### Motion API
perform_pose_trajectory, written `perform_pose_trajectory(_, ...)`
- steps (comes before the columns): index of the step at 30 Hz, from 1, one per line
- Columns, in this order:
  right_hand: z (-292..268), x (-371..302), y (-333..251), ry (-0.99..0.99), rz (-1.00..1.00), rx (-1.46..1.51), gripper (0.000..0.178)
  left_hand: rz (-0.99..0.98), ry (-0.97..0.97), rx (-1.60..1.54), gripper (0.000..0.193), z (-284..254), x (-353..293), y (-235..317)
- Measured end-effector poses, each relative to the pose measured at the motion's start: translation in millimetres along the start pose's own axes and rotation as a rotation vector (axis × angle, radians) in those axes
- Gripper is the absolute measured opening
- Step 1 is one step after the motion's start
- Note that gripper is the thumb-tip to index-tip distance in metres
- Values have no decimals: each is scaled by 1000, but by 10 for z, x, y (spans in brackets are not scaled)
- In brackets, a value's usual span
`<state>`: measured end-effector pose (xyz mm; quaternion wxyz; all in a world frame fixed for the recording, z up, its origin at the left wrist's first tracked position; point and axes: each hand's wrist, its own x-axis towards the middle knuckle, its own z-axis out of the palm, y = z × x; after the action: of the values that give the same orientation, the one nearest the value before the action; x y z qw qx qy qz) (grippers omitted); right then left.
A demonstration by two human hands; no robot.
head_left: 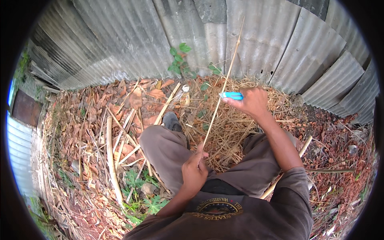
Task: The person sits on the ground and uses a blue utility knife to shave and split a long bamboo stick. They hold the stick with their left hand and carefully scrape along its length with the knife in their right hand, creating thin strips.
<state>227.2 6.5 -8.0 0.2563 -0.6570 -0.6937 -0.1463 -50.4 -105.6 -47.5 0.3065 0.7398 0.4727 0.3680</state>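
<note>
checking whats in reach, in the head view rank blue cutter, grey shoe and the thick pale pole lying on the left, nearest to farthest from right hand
1. Blue cutter: in the right hand
2. Grey shoe: left of the hand
3. Pale pole: farther left, past the shoe

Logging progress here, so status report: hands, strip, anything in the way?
Left hand gripping lower part of thin strip. Right hand holding blue cutter at the strip. Dry straw on ground beneath.

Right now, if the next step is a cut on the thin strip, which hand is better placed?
Probably the right hand: it holds the blue cutter, blade end at the thin strip, while the left hand is occupied gripping that strip's lower end.
</note>
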Motion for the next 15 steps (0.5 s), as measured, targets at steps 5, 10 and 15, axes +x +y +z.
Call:
perform_pose_trajectory(5,0,4,85,-76,69,6,70,13,6,-2,57,45,-60,11)
perform_pose_trajectory(10,28,-153,-228,-35,-191,78,70,3,48,24,56,1,-36,-44)
perform_pose_trajectory(15,-118,162,224,18,172,-42,69,50,27,23,56,-7,-69,-13)
